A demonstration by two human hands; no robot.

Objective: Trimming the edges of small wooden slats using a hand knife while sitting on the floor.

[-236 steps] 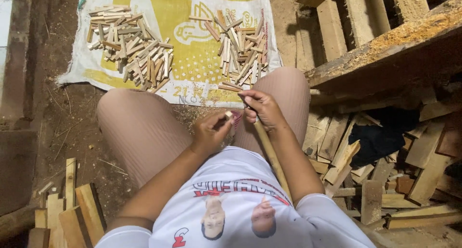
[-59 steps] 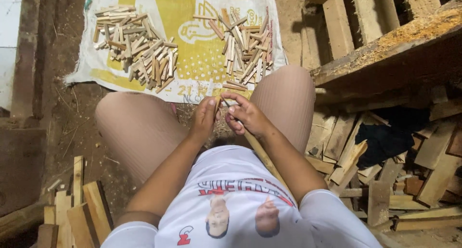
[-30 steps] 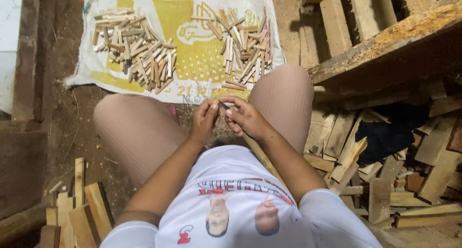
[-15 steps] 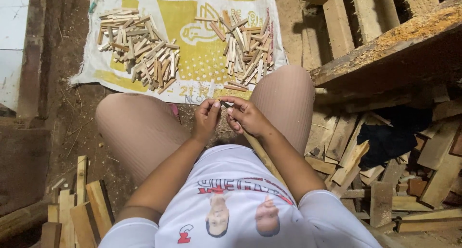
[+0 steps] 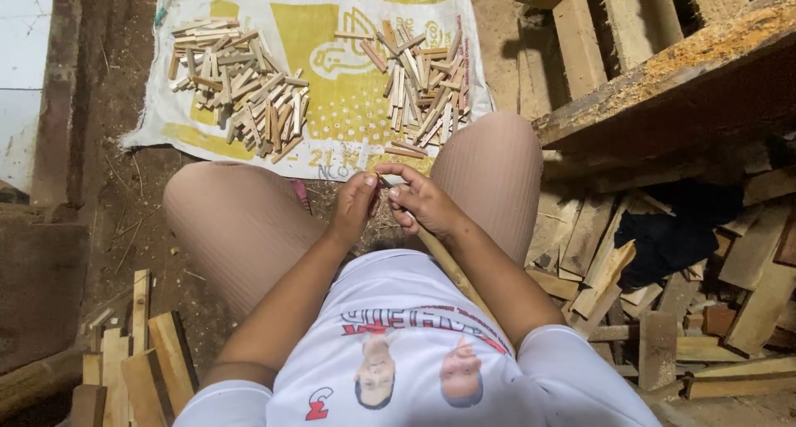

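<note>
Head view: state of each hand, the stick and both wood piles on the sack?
Left hand: fingertips pinched at the tip of the stick.
Right hand: closed around the long thin wooden stick, which slants toward the body.
Left pile of short wood pieces: loose, scattered.
Right pile of short wood pieces: loose, fanned out.
White and yellow woven sack: spread flat on the dirt.

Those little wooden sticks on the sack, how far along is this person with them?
Done, it seems: two heaps of short cut sticks, a left pile and a right pile, lie on the yellow and white sack. In hand: the left hand and right hand meet at the tip of a long stick between the knees. Possibly left: rough wood scraps lie alongside.
</note>
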